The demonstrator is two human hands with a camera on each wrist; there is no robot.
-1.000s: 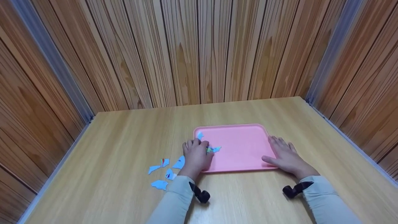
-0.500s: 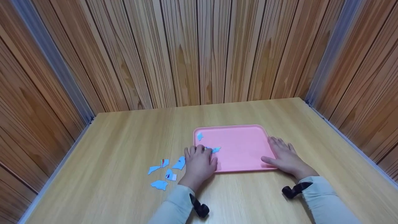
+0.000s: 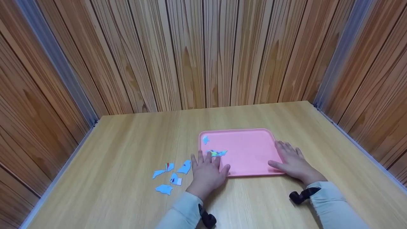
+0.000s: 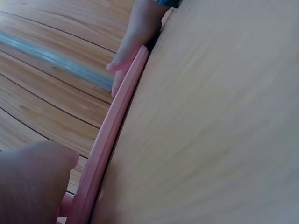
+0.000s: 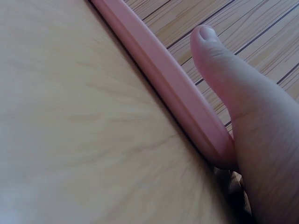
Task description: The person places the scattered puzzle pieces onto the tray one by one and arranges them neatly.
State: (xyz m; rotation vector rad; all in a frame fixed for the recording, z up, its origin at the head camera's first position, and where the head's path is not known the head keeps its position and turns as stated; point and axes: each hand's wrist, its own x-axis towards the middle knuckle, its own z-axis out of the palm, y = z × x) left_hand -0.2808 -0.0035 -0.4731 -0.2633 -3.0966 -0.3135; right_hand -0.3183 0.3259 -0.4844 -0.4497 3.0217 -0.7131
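Observation:
A pink tray (image 3: 248, 152) lies on the table. Over its front left corner is my left hand (image 3: 208, 175), fingers spread and holding nothing, just short of a strip of blue and yellow-green pieces (image 3: 217, 153) on the tray. A small pale blue piece (image 3: 205, 139) lies in the tray's far left corner. My right hand (image 3: 292, 162) rests along the tray's right edge, its thumb over the front right corner. In the right wrist view the thumb (image 5: 219, 60) stands above the tray's rim (image 5: 173, 88).
Left of the tray, several blue jagged pieces lie on the table (image 3: 120, 152), among them a plain one (image 3: 163, 189), one with a white patch (image 3: 175, 179) and one with a red stripe (image 3: 169, 166). Wood-panelled walls (image 3: 210, 54) enclose the table.
My left hand has drawn back toward the front and spread its fingers, leaving the strip of pieces on the tray in sight. The right hand has stayed in place.

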